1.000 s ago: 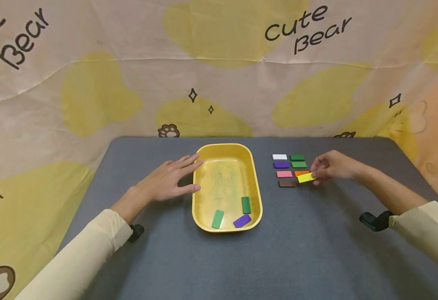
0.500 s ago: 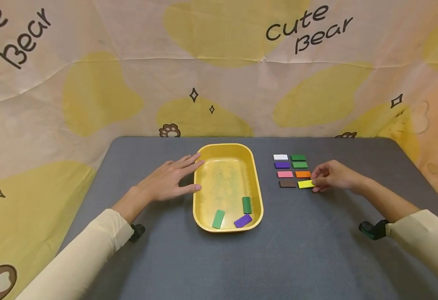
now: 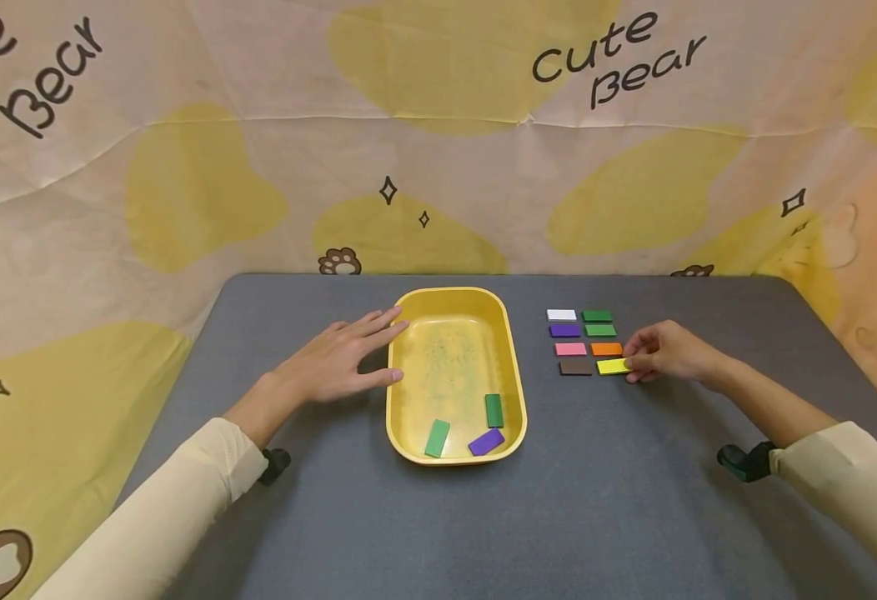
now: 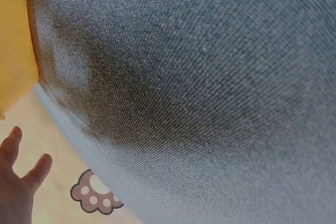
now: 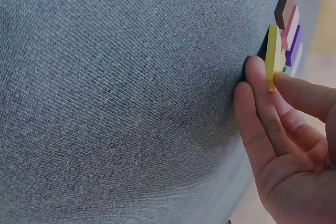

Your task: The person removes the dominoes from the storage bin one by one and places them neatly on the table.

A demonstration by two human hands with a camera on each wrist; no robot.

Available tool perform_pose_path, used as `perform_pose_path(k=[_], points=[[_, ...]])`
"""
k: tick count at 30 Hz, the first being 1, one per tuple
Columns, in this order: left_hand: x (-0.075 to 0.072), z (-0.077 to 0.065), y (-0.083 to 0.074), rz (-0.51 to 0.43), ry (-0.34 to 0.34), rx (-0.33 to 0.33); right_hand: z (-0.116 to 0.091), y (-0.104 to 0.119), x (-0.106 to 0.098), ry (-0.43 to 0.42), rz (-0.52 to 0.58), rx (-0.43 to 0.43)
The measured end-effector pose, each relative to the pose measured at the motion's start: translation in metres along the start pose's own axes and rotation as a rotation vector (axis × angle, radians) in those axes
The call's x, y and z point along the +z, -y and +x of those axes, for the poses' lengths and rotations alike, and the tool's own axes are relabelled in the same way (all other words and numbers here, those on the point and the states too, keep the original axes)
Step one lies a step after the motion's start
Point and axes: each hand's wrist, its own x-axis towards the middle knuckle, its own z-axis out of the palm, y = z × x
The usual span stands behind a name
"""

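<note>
My right hand (image 3: 667, 354) pinches a yellow domino-like tile (image 3: 612, 367) by its right end, just below an orange tile (image 3: 607, 349) and right of a brown tile (image 3: 576, 368). In the right wrist view, the thumb presses one face of the yellow tile (image 5: 272, 51); whether its underside fully touches the table cannot be told. My left hand (image 3: 337, 360) has its fingers spread, their tips at the left rim of a yellow tray (image 3: 446, 350). Inside the tray's near end lie a light green tile (image 3: 437, 438), a dark green tile (image 3: 493, 411) and a purple tile (image 3: 487, 442).
Further back in the two columns are a pink tile (image 3: 570, 349), a purple tile, a white tile (image 3: 562, 315) and two green tiles, the nearer one (image 3: 600, 331) lighter. The grey table (image 3: 438, 525) ends at a patterned cloth (image 3: 438, 167) behind.
The right hand has brought the yellow tile down and nearer, from over the orange tile to beside the brown one. Over the last half second almost nothing moves. The left hand stays put.
</note>
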Motion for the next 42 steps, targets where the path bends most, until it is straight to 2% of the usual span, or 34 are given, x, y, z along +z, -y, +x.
perform_pose_path(k=[20,27,31,35,42], points=[[0.001,0.000,0.001,0.009,-0.004,0.001,-0.002,0.001,0.003,-0.031,-0.040,-0.002],[0.001,0.001,0.001,0.005,0.004,-0.006,-0.002,0.009,-0.004,0.007,-0.083,-0.002],[0.001,0.001,0.001,0.009,0.003,-0.007,-0.002,0.026,-0.014,0.039,-0.122,-0.029],[0.001,0.001,0.000,0.004,0.000,-0.002,-0.004,0.050,-0.020,0.082,-0.090,-0.059],[0.001,0.002,0.001,-0.001,-0.003,-0.004,0.002,0.097,-0.016,0.194,-0.040,-0.106]])
